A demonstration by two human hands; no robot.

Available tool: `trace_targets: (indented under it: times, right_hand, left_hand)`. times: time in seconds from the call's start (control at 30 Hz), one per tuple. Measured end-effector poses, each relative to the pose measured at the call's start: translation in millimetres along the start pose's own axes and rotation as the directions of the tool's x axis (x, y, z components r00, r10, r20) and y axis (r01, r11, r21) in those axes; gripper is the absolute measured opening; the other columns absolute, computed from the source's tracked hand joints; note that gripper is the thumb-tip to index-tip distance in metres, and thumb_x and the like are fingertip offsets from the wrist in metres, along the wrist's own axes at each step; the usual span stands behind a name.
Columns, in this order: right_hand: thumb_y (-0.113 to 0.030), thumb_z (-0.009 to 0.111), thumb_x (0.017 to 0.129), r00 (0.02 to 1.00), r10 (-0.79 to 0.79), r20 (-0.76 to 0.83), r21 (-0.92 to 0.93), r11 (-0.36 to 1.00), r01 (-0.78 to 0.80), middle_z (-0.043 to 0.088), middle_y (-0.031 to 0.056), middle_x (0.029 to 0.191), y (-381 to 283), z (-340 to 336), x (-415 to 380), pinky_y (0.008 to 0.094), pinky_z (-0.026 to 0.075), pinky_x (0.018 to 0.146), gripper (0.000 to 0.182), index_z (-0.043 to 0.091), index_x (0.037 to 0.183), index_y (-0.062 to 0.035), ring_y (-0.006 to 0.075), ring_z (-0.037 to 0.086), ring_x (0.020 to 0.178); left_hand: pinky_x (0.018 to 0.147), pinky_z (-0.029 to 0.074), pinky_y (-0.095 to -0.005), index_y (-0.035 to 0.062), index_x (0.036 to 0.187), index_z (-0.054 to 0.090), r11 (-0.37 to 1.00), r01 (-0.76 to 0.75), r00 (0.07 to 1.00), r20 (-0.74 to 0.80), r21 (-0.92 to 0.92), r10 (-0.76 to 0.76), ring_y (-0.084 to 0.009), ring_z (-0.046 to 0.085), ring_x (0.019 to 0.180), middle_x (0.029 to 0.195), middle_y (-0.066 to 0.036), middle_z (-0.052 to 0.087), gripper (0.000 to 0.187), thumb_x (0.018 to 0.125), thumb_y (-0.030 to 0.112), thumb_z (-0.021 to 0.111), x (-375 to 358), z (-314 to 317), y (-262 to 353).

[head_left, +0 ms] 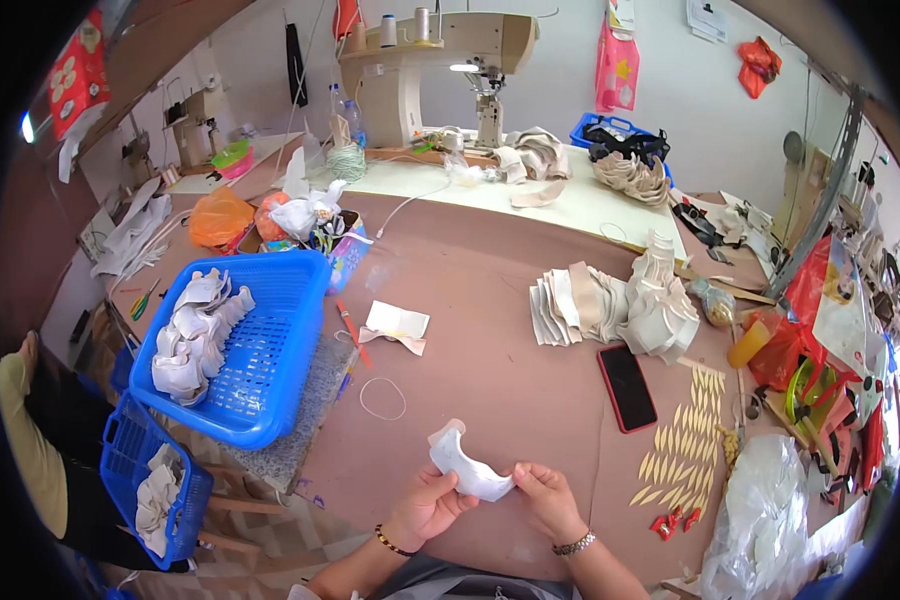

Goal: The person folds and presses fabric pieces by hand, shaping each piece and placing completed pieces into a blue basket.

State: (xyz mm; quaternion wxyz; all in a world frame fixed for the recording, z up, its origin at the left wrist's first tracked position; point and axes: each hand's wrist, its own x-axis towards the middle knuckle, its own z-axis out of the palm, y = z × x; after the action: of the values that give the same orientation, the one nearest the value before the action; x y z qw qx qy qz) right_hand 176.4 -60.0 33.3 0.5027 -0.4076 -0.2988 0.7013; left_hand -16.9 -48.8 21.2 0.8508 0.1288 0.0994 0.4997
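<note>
A curved white shoe-upper piece (480, 481) with a beige edge is held over the near part of the brown table. My left hand (430, 508) pinches its left lower side between thumb and fingers. At its right tip, my right hand (548, 497) grips it with thumb and forefinger. A stack of similar beige pieces (580, 305) stands further off to the right, beside another pile (662, 315). Past my left hand, a loop of thin cord (382, 398) lies on the table.
A blue basket (295, 375) of pieces stands left, above a second blue basket (120, 450). Right of my hands lie a phone (627, 388), rows of yellow leaf-shaped pieces (682, 440) and a plastic bag (760, 515). A sewing machine (400, 95) stands at the back.
</note>
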Motion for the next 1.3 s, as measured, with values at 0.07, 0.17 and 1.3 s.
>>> trace_targets:
  times: [0.07, 0.17, 1.3]
  right_hand:
    - [-0.013, 0.062, 0.089, 0.995, -0.101, 0.005, -0.158, 0.982, 0.1, 0.063, 0.0039, 0.092, -14.0, 8.5, -2.0, 0.0266, 0.045, 0.08, 0.013, 0.063, 0.092, 0.0, 0.0102, 0.056, 0.087]
    - [-0.017, 0.063, 0.09, 0.967, -0.252, 0.048, -0.377, 0.891, 0.251, 0.064, 0.0028, 0.089, -24.6, 19.9, 3.9, 0.0251, 0.045, 0.078, 0.019, 0.063, 0.094, 0.0009, 0.0081, 0.056, 0.085]
    - [-0.015, 0.06, 0.091, 0.998, 0.048, -0.037, 0.001, 0.999, -0.048, 0.06, 0.002, 0.087, 15.3, 10.7, 20.2, 0.0246, 0.046, 0.075, 0.014, 0.062, 0.096, -0.0029, 0.0108, 0.056, 0.081]
  left_hand:
    - [0.08, 0.056, -0.0359, 0.0046, 0.114, 0.056, 0.999, -0.001, 0.999, -0.043, 0.052, 0.003, -0.0241, 0.063, 0.098, 0.11, -0.013, 0.063, 0.023, 0.092, 0.007, 0.055, 2.2, 2.2, 0.3]
    - [0.075, 0.054, -0.0313, 0.0029, 0.112, 0.059, 0.893, -0.026, 0.976, -0.184, 0.449, 0.121, -0.019, 0.063, 0.092, 0.105, -0.01, 0.064, 0.022, 0.09, 0.006, 0.057, -2.3, 3.8, -7.3]
    - [0.056, 0.047, -0.0244, 0.0071, 0.116, 0.046, 0.154, -0.467, 0.198, -0.067, 0.871, 0.978, -0.0121, 0.056, 0.074, 0.091, -0.003, 0.057, 0.035, 0.088, 0.02, 0.063, -53.3, 40.7, 353.9]
